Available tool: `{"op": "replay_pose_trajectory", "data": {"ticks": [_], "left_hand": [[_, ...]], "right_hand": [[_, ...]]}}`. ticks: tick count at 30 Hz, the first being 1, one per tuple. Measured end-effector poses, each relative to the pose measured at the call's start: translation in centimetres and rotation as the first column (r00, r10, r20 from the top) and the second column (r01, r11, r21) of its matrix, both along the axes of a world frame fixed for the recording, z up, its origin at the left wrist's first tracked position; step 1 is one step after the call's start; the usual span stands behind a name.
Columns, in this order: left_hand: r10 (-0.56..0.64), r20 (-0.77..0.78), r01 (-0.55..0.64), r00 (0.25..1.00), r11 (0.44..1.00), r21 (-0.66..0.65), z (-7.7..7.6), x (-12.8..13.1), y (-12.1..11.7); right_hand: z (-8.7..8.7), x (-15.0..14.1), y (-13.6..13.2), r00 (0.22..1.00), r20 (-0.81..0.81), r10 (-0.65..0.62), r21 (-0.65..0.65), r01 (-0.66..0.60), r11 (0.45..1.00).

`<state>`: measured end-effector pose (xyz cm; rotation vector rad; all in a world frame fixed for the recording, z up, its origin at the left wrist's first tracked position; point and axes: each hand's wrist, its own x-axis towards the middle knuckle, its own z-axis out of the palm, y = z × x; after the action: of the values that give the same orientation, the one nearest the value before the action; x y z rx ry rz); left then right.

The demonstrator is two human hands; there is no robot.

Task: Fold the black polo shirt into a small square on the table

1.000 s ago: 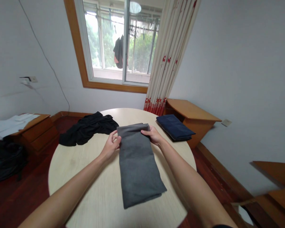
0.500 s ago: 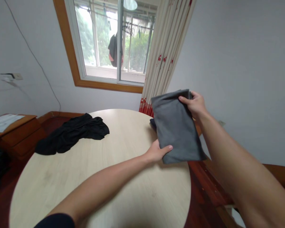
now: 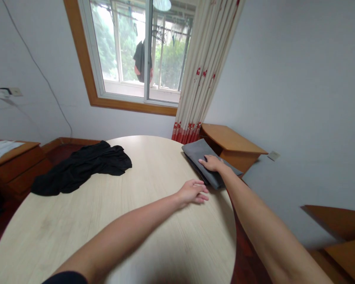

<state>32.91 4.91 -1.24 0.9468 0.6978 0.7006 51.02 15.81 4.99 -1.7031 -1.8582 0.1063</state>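
Observation:
A folded grey garment (image 3: 197,150) lies on top of a darker folded cloth at the right edge of the round table (image 3: 148,221). Resting flat on the grey garment is my right hand (image 3: 212,163), its fingers spread. My left hand (image 3: 193,192) is just in front of the pile, open, with its fingers apart and nothing in them. On the left side of the table lies a crumpled black garment (image 3: 88,165), well away from both hands. Most of the darker cloth is hidden under the grey one.
Behind the pile stands a wooden cabinet (image 3: 230,138) close to the table's edge. A curtain (image 3: 195,86) hangs beside the window at the back. To the left is a wooden nightstand (image 3: 20,165) with white cloth or paper on it.
The grey garment, held up in both hands before, has come down onto the darker cloth. My left hand has let go of it; my right hand now lies flat on top.

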Motion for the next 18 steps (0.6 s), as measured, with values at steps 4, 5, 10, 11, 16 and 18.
{"op": "replay_pose_trajectory", "data": {"ticks": [4,5,10,11,16,18], "left_hand": [[0.207,-0.277,-0.068,0.938,0.895,0.44,-1.0,-11.5,0.3],[0.334,-0.356,-0.057,0.873,0.794,0.606,-1.0,-14.7,0.7],[0.821,-0.454,0.166,0.345,0.422,0.891,-0.8,-28.5,2.3],[0.857,-0.456,0.194,0.241,0.417,0.888,-0.8,-30.3,2.5],[0.854,-0.514,0.198,-0.079,0.518,0.832,-1.0,-34.4,2.6],[0.843,-0.525,0.19,-0.115,0.538,0.821,-0.8,-34.4,2.5]], "right_hand": [[-1.0,-5.5,-4.1,0.977,0.212,-0.006,-0.149,0.038,0.988],[-1.4,-7.5,-5.1,0.974,0.22,0.058,-0.149,-0.025,0.989],[-4.6,-17.4,-8.4,0.938,0.168,0.302,-0.329,-0.236,0.914],[-5.4,-18.8,-8.8,0.934,0.161,0.32,-0.37,-0.244,0.896],[-8.3,-21.6,-9.5,0.956,0.174,0.234,-0.3,-0.175,0.938],[-8.8,-21.1,-9.5,0.956,0.167,0.241,-0.278,-0.188,0.942]]}}
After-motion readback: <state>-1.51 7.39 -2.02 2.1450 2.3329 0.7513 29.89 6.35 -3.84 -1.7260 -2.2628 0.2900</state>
